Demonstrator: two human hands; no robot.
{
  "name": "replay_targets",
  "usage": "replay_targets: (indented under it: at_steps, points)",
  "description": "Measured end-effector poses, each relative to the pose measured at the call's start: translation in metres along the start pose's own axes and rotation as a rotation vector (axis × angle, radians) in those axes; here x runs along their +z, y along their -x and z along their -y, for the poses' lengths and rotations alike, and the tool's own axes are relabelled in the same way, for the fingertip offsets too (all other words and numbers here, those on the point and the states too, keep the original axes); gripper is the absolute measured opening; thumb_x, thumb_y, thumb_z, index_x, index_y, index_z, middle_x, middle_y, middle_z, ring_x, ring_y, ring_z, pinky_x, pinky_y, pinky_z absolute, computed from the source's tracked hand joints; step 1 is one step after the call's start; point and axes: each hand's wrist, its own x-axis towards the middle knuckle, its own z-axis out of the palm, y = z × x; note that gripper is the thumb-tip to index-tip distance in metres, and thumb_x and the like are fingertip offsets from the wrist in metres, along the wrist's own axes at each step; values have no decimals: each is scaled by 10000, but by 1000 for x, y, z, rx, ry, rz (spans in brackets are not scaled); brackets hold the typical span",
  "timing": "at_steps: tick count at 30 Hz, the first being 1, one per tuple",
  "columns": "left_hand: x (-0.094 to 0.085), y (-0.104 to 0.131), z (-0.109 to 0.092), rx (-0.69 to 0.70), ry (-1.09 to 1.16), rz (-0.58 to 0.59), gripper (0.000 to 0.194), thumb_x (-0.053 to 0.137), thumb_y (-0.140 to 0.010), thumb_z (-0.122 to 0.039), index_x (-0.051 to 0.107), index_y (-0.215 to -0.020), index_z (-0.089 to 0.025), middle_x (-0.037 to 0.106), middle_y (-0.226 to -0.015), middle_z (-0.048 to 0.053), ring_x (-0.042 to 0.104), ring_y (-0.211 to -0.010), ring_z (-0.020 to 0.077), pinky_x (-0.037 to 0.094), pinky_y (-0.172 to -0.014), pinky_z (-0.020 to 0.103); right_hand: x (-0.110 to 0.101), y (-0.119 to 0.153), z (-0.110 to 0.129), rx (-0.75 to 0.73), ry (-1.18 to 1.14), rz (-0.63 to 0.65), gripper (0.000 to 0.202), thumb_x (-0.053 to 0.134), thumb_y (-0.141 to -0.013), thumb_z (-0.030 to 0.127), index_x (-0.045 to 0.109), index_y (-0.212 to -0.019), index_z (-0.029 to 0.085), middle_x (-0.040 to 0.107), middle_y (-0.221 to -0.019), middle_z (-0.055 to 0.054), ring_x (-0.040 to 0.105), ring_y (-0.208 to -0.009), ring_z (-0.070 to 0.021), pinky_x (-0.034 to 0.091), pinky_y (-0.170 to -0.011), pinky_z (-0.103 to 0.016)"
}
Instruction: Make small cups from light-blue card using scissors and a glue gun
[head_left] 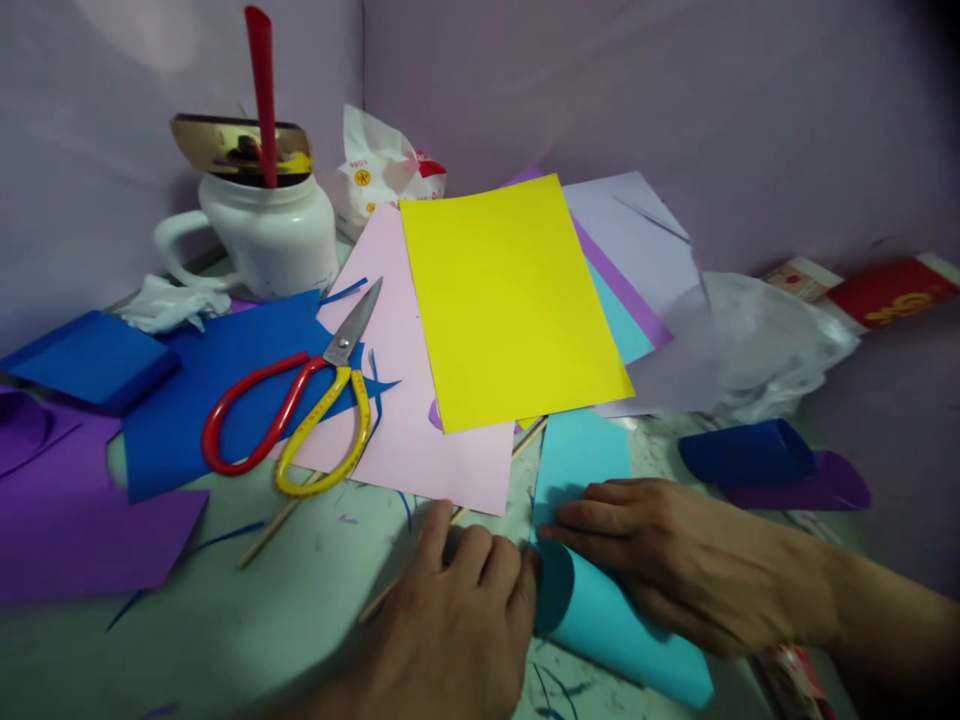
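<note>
A light blue sheet of paper lies on the table in front of me, its near part curled over into a loose roll. My right hand presses on it from the right, fingers reaching across the sheet above the curl. At the roll's left end is my left hand, fingers bent and its thumb side against the paper; the thumb tip is hidden. Under the left hand passes a thin wooden stick. Scissors with red and yellow handles rest, blades apart, on blue and pink paper.
A yellow sheet tops pink paper and other sheets. Blue and purple paper lie left. Behind stands a white mug. At right are a blue paper roll, a purple roll and a clear plastic bag.
</note>
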Motion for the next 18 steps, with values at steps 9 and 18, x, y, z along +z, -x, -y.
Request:
replay_targets:
  at_steps: [9,18]
  points:
    - [2,2,-1,14,22,40,311,381,-872,-266,641,-1032,-204,617,-785,52,486,-728,213,294,-855,472,-1,-3,2,30,-43,17,350,414,-797,99,625,-1076,122,668,-1007,-127,612,-955,-234,506,-838,-374]
    - [6,1,-1,15,-8,-14,327,354,-885,-245,638,-1039,-191,609,-745,47,471,-710,210,274,-846,457,4,35,8,426,-115,-223,335,387,-892,196,594,-1154,206,684,-1069,-98,662,-953,-233,557,-796,-355]
